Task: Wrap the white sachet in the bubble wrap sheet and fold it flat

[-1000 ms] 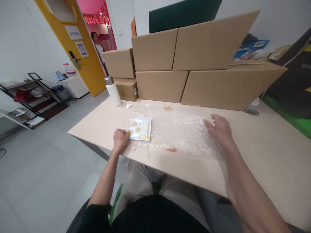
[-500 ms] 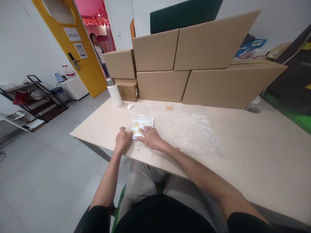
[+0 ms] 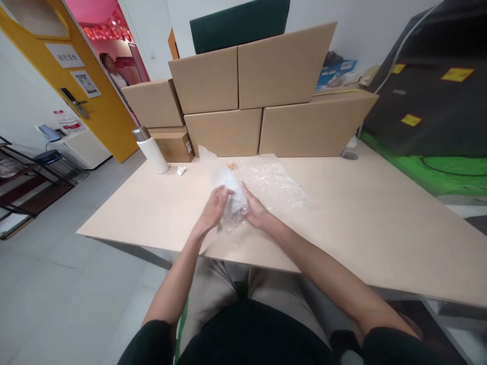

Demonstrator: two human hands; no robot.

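Observation:
A sheet of clear bubble wrap lies on the pale wooden table. Its near left end is folded up into a bundle between my two hands. My left hand grips the bundle's left side with curled fingers. My right hand presses against its right side, fingers closed on the wrap. The flat packet with yellow spots is hidden, apparently inside the fold.
Stacked cardboard boxes line the table's far edge. A white flask with a steel cap stands at the back left, with a small white scrap beside it. A person stands in the doorway beyond a yellow door.
Both hands came together on the packet, and the bubble wrap's left end has been folded over it and lifted slightly. The view has shifted right.

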